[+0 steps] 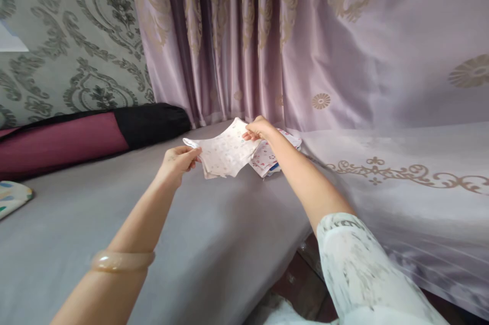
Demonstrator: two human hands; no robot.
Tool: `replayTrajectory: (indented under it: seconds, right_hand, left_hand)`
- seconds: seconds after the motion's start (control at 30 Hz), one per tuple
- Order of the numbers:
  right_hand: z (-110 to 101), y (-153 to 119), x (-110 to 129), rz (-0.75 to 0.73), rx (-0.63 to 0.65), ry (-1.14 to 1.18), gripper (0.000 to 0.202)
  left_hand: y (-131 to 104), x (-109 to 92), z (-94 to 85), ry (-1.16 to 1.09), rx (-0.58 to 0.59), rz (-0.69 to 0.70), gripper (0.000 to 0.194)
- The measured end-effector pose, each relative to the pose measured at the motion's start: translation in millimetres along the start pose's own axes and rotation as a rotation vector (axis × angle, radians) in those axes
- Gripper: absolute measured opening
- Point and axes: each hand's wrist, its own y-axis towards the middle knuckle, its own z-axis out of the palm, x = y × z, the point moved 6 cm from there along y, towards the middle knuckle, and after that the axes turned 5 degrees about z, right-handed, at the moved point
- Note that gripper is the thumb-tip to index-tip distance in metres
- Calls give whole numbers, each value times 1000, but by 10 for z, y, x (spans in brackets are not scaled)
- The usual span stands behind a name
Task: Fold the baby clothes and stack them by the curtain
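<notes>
A small white cloth (227, 152) with a fine, pale coloured print is stretched between my two hands above the bed. My left hand (181, 158) pinches its left corner between thumb and fingers. The upper right corner is gripped by my right hand (256, 131), its fingers partly curled under. The cloth's top edge sags in a curve, and its lower edge shows more than one layer. Just beyond it, partly covered by the cloth and my right forearm, lies a stack of folded cloths (263, 158) with a red-and-pink print on top and some blue lower down.
Grey sheeting covers the bed (183, 243). A long maroon-and-black bag (95, 134) lies along the patterned wall at the left. A white cloth item with coloured spots (13, 197) sits at the left edge. Purple curtains (229, 50) hang behind. Dark flooring (301, 284) shows below the bed's edge.
</notes>
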Motion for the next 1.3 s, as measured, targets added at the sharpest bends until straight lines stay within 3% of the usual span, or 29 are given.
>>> replayTrajectory:
  seconds: [0.17,0.33,0.47,0.63,0.87,1.3]
  right_hand:
    - [-527,229,-158,37,-184,101,11]
    - [-1015,438,-358,19,-391,-7,10]
    - [-1201,428,-450,-34,-490,-209,21]
    - [-1259,377,-498,-89,-603,-426,32]
    - [-1317,550,-670,-30,-621,-472,42]
    - [-1291,709,-900,-23,-581,-505,42]
  left_hand:
    - [40,-21,526,-90,54,11,18]
    - [99,32,1052,-128,103,-48,22]
    - [167,93,1432,-131,141,-64,21]
    - [240,201,1794,-176,175,-111,19]
    - [315,356,2075,-183,191,-171,20]
    - [409,614,2249,-204,176,-230,20]
